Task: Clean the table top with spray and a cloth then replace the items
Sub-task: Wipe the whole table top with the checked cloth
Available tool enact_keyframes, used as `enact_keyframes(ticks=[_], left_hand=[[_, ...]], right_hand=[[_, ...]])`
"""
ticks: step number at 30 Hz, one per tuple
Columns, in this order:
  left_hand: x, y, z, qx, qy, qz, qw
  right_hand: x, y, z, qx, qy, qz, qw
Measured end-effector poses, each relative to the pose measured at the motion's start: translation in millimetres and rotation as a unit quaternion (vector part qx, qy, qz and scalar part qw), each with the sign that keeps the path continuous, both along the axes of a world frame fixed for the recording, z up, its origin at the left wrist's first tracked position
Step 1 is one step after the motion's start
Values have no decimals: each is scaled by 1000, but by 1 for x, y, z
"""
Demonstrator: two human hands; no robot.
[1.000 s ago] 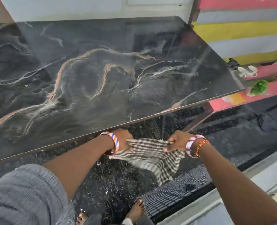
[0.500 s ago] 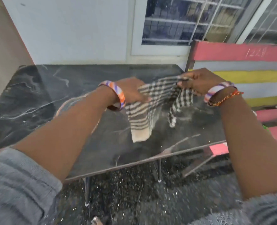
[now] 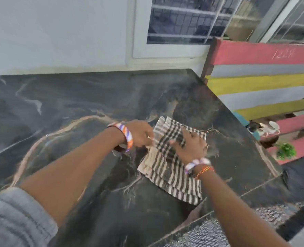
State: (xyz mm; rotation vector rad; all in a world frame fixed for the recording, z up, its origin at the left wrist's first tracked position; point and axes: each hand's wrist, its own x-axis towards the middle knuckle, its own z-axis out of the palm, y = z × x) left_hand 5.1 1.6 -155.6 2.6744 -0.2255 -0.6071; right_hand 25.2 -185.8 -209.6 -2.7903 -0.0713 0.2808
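A checked cloth (image 3: 172,163), folded into layers, is lying flat on the dark marbled table top (image 3: 72,107) just right of the frame's centre, near the table's right edge. The right hand (image 3: 188,147) is resting palm down on the cloth with its fingers spread wide, while the left hand (image 3: 140,133) is pinching the cloth's left edge between curled fingers. At the right of the frame, beside the table, a bench of pink, yellow and grey slats (image 3: 265,81) is standing with a small green plant (image 3: 286,151) on it.
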Motion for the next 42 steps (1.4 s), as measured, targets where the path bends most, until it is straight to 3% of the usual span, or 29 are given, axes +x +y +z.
enact_keyframes(ticks=[2,7,14,19,27,31,34,38,40,42], left_hand=[[18,11,-2,-8,-38,41,998],[69,11,-12,-42,-59,87,994],[169,-19,-29,-35,-102,101,989],[248,-29,-42,-20,-145,167,975],[288,24,-57,1,-194,333,923],[273,54,-56,27,-209,401,891],[250,76,-55,42,-212,456,863],[212,97,-50,62,-213,552,803],[203,95,-49,71,-201,573,791],[204,86,-48,71,-197,560,801]], right_hand=[[-11,24,-18,-46,36,-8,998],[32,13,-33,-77,17,-26,997],[170,-48,-37,-89,37,-174,980],[286,-68,-36,-132,33,-203,970],[405,4,-39,-110,-30,-49,992],[400,64,-42,-97,-77,125,984],[364,131,-45,-71,-118,282,949],[298,206,-40,-12,-132,486,864],[289,215,-38,-20,-106,532,840],[299,207,-38,-19,-94,529,843]])
